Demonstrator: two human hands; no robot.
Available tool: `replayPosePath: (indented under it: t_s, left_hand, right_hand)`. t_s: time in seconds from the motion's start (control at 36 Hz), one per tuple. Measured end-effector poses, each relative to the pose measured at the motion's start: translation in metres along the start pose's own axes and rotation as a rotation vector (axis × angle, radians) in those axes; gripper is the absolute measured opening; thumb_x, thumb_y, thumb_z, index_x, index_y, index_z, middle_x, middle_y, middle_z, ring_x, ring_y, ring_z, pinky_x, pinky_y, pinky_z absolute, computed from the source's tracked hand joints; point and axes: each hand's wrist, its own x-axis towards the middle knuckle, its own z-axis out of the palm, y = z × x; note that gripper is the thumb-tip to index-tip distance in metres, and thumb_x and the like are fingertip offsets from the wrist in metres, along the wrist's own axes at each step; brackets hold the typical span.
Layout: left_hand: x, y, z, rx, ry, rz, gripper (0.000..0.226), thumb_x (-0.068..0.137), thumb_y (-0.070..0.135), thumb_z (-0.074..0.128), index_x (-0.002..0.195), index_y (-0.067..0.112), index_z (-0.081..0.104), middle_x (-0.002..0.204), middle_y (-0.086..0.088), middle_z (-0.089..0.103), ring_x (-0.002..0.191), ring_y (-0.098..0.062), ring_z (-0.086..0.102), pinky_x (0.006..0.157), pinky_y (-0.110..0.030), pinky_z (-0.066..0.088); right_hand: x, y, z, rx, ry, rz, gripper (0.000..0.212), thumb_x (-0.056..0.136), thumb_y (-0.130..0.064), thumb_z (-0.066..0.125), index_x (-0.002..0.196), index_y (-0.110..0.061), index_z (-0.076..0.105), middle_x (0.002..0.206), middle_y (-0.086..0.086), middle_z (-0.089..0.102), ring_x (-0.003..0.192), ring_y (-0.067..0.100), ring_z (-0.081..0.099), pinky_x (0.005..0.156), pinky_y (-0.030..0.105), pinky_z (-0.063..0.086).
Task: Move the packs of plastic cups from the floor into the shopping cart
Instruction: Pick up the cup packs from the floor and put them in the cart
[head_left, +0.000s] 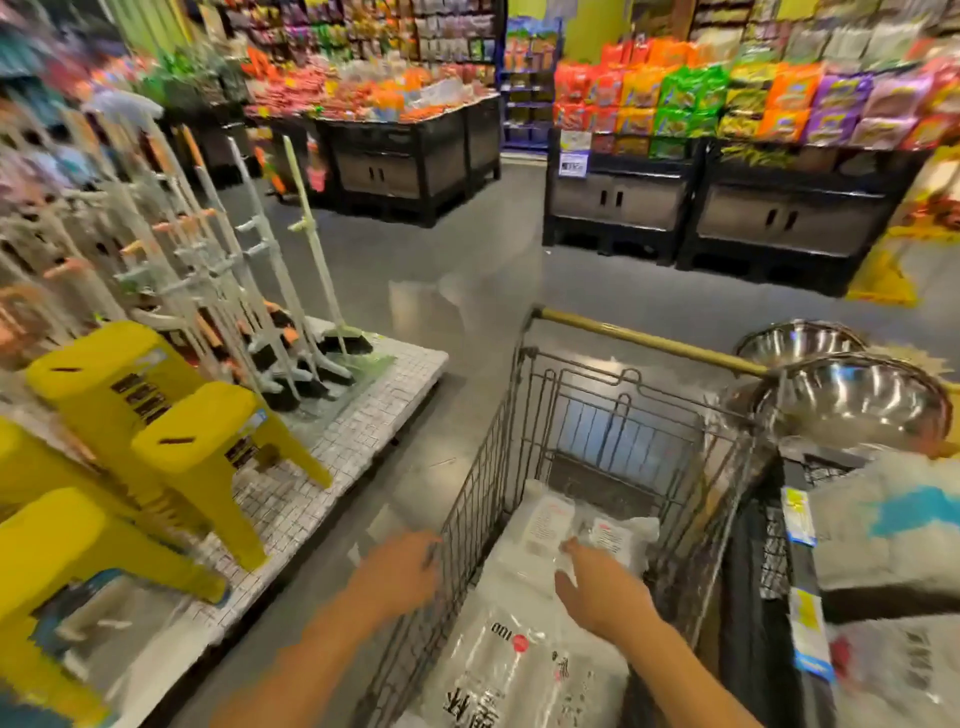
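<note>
The wire shopping cart (483, 499) with a brass-coloured handle stands in the lower middle of the view. Clear packs of plastic cups (524, 660) lie inside it, the nearest with black print and a red dot, more packs (608, 535) further in. My left hand (405, 571) rests on the cart's left wire wall, fingers curled at its top rim. My right hand (602, 587) hovers over the packs inside the cart, fingers spread, holding nothing. No pack is visible on the floor.
Yellow plastic stools (171, 431) and brooms (270, 291) stand on a low white platform at the left. Steel bowls (852, 400) and a dark shelf (810, 597) crowd the cart's right side. Grey floor (457, 270) stretches ahead to snack displays (727, 104).
</note>
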Motion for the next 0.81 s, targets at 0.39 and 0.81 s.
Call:
replayPosePath:
  t_s: [0.39, 0.81]
  left_hand:
    - [-0.163, -0.018, -0.103, 0.065, 0.399, -0.088, 0.042, 0.096, 0.042, 0.046, 0.135, 0.029, 0.051, 0.139, 0.000, 0.052, 0.125, -0.021, 0.050, 0.103, -0.037, 0.043]
    - [-0.347, -0.129, -0.112, -0.035, 0.621, -0.381, 0.038, 0.098, 0.041, 0.043, 0.134, 0.031, 0.051, 0.129, 0.006, 0.054, 0.118, -0.021, 0.054, 0.093, -0.034, 0.046]
  right_hand:
    - [-0.095, -0.123, -0.074, -0.258, 0.143, -0.471, 0.048, 0.108, -0.041, 0.045, 0.152, -0.023, 0.049, 0.147, 0.005, 0.060, 0.130, 0.028, 0.060, 0.105, 0.044, 0.054]
    - [-0.168, -0.293, -0.029, -0.345, 0.134, -0.877, 0.042, 0.106, -0.047, 0.050, 0.143, -0.027, 0.056, 0.139, 0.001, 0.065, 0.126, 0.026, 0.061, 0.101, 0.039, 0.053]
